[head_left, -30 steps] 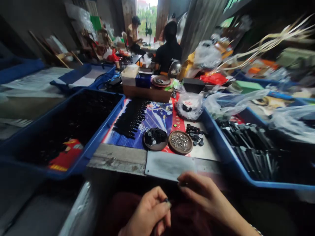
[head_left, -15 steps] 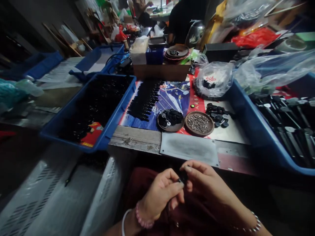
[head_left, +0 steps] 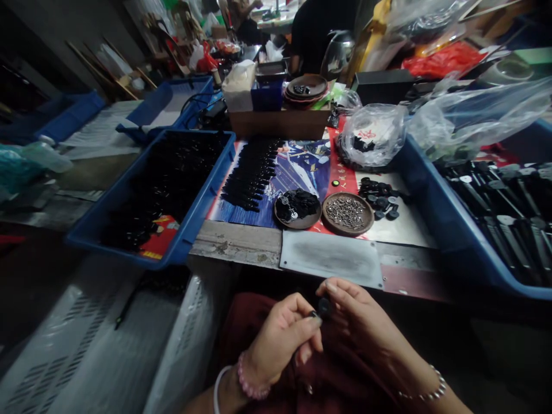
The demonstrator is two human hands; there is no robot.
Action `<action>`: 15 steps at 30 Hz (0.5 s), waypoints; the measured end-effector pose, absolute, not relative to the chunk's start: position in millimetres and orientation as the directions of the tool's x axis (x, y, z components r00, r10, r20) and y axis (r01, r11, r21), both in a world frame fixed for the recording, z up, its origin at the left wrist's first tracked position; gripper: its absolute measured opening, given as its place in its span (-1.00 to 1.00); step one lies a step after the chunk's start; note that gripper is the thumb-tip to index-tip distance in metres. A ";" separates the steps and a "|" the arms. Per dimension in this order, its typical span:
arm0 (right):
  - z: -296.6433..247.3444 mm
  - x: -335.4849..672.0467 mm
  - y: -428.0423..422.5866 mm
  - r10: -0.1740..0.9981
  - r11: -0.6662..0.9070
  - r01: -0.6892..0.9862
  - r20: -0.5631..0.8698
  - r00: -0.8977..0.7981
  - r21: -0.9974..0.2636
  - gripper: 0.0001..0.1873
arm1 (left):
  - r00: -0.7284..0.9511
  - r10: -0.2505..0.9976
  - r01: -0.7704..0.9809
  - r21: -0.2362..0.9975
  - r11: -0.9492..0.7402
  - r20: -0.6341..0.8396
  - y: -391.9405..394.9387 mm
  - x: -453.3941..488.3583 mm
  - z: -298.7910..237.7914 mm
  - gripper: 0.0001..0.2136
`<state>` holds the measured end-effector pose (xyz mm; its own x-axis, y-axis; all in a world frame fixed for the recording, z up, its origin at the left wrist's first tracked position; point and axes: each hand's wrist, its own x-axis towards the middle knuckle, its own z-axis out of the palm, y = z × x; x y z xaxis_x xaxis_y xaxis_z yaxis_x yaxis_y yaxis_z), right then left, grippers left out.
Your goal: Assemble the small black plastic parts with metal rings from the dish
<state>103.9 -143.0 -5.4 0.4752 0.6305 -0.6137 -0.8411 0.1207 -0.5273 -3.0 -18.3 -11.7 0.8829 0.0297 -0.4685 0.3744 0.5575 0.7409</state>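
Note:
Above my lap, my left hand (head_left: 291,328) is closed in a pinch, with a small black part at its thumb and fingertip. My right hand (head_left: 356,307) is beside it, fingers bent around a small round black disc (head_left: 324,307) between the two hands. Whether the disc and the part in the left fingers are joined, I cannot tell. On the bench ahead, a brown dish (head_left: 349,214) holds many small metal pins. Left of it stands another dish (head_left: 308,221) of black parts with a silvery piece. Loose black round pieces (head_left: 382,206) lie to the right.
A blue tray (head_left: 181,230) of black parts stands at left, and a blue bin (head_left: 470,253) of long black parts with round ends at right. A row of black pieces (head_left: 252,175) lies on the printed sheet. A metal plate (head_left: 330,259) sits at the bench edge. A person (head_left: 323,34) is beyond.
My right fingers have shifted slightly away from the left fingertips, and the round black disc shows more clearly between the hands. The left hand keeps its pinch. The view has moved slightly.

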 end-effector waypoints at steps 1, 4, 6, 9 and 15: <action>-5.4 103.3 -142.7 0.625 0.127 -0.841 -0.616 0.479 -0.526 -0.59 | 0.882 0.030 0.375 0.741 0.556 -0.470 -18.4 -3.1 -11.5 -0.70; -6.7 101.6 -142.8 0.590 0.146 -0.807 -0.604 0.536 -0.573 -0.61 | 0.883 0.035 0.373 0.746 0.551 -0.467 -18.5 -3.2 -11.0 -0.71; -7.3 101.1 -143.9 0.552 0.144 -0.756 -0.583 0.597 -0.638 -0.62 | 0.884 0.032 0.374 0.747 0.550 -0.466 -18.4 -3.1 -11.5 -0.72; -5.9 102.3 -146.4 0.517 0.121 -0.686 -0.544 0.661 -0.718 -0.59 | 0.884 0.036 0.375 0.751 0.544 -0.467 -18.4 -3.3 -13.4 -0.73; -6.8 106.8 -149.0 0.544 0.087 -0.617 -0.481 0.687 -0.782 -0.53 | 0.876 0.071 0.392 0.790 0.471 -0.477 -19.0 -4.5 -15.8 -0.75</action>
<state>106.8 -149.0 -6.8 0.6869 0.5443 -0.4815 -0.6170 0.0867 -0.7822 -4.5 -19.0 -15.8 0.8758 0.0712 -0.4774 0.3923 0.4714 0.7899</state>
